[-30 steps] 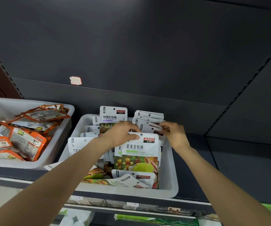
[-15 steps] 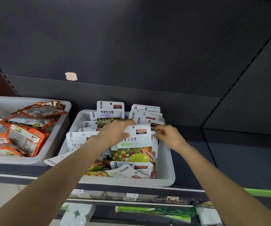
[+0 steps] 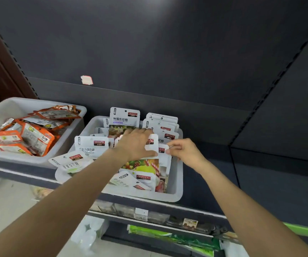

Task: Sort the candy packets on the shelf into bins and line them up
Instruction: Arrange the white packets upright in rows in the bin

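Both hands are in the middle bin (image 3: pixel 175 193), a white plastic tub on the shelf's front edge. Left hand (image 3: pixel 136 143) lies flat on a glossy white packet (image 3: pixel 145 164) with fruit print, fingers straight and together, thumb along its face. Right hand (image 3: pixel 184 151) pinches the top corner of a thin packet at the bin's right wall. Behind them, flat pouches (image 3: pixel 161 123) stand in rows. The left bin (image 3: pixel 4 108) holds crinkly orange packets (image 3: pixel 36 138).
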